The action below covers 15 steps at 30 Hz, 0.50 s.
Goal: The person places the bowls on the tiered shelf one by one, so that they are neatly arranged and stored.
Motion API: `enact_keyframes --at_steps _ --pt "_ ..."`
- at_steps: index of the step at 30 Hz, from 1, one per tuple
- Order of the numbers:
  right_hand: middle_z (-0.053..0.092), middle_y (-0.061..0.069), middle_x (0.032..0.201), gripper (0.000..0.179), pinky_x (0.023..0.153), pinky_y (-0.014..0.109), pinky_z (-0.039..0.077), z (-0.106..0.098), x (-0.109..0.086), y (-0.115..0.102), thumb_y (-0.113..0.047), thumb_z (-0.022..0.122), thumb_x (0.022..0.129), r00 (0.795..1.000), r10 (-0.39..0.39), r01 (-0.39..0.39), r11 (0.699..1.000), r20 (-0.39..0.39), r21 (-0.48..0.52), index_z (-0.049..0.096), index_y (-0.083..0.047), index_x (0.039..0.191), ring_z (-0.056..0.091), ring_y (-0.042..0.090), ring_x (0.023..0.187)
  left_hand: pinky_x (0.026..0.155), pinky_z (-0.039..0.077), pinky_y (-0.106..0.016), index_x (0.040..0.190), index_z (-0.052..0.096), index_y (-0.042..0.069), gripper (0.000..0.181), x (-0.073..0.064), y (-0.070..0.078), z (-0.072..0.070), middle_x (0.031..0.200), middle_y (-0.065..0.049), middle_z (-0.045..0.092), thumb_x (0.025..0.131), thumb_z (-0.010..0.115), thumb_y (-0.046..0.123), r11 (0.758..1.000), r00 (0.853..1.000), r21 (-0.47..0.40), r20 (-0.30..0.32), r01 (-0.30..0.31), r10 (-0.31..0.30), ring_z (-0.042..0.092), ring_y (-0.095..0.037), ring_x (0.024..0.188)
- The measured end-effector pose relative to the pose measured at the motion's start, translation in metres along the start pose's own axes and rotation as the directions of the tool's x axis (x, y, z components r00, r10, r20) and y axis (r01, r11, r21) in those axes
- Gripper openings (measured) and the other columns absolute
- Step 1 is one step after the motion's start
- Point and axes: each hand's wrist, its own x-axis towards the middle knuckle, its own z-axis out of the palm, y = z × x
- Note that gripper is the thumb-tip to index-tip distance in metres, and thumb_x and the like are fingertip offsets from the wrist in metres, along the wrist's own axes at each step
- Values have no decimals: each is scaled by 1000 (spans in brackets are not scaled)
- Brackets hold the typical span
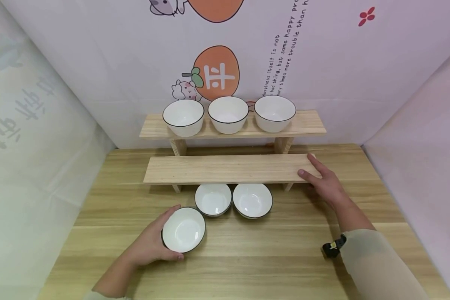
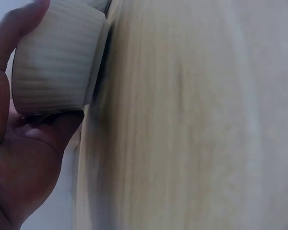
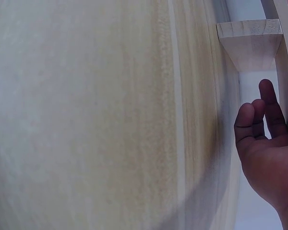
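Observation:
At the front left, my left hand (image 1: 151, 241) grips a white bowl (image 1: 183, 230) with a dark rim, thumb and fingers spread round its side. The left wrist view shows the ribbed outer wall of this bowl (image 2: 57, 57), its base close over the tabletop. My right hand (image 1: 328, 186) holds the right end of the lower plank of a two-tier wooden shelf (image 1: 225, 169), thumb and one finger on top. In the right wrist view, other fingers (image 3: 246, 120) extend below the plank. Two more white bowls, one left (image 1: 213, 200) and one right (image 1: 252, 201), sit side by side at the shelf's front.
Three white bowls, left (image 1: 183, 113), middle (image 1: 228, 111) and right (image 1: 275, 109), stand in a row on the upper plank (image 1: 309, 121). A wood-grain table (image 1: 255, 262) lies beneath. Printed white cloth (image 1: 127, 54) hangs behind and at both sides.

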Motion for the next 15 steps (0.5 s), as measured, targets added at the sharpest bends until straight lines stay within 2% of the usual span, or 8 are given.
enact_keyframes --at_steps 5,8,11,15 --pt "5 5 173 93 122 69 14 0 1 1 -67 65 93 1000 -1 1 1000 -1 8 14 -41 166 4 43 157 112 39 -58 162 34 31 131 -1 5 -4 156 -4 47 53 106 38 999 999 34 -34 -8 9 50 -29 136" --pt "5 5 173 92 123 68 15 0 1 1 -67 66 93 1000 -5 5 1000 -1 13 14 -42 165 4 42 157 111 41 -56 160 33 39 130 -1 10 -7 154 -4 48 53 106 37 999 998 49 -59 -16 19 52 -28 133" --pt "5 4 173 92 122 68 16 0 0 0 -67 66 93 1000 -4 4 1000 -2 16 15 -42 165 5 42 157 109 45 -48 160 34 38 128 0 16 -10 153 -4 50 54 106 34 998 996 54 -85 -28 32 55 -26 129" --pt "6 4 173 93 123 67 16 0 -1 -1 -67 66 92 1000 -3 3 1000 -6 12 15 -42 165 5 42 157 110 45 -44 161 36 30 127 4 24 -14 153 -3 51 54 106 30 998 992 56 -116 -36 43 55 -25 131"
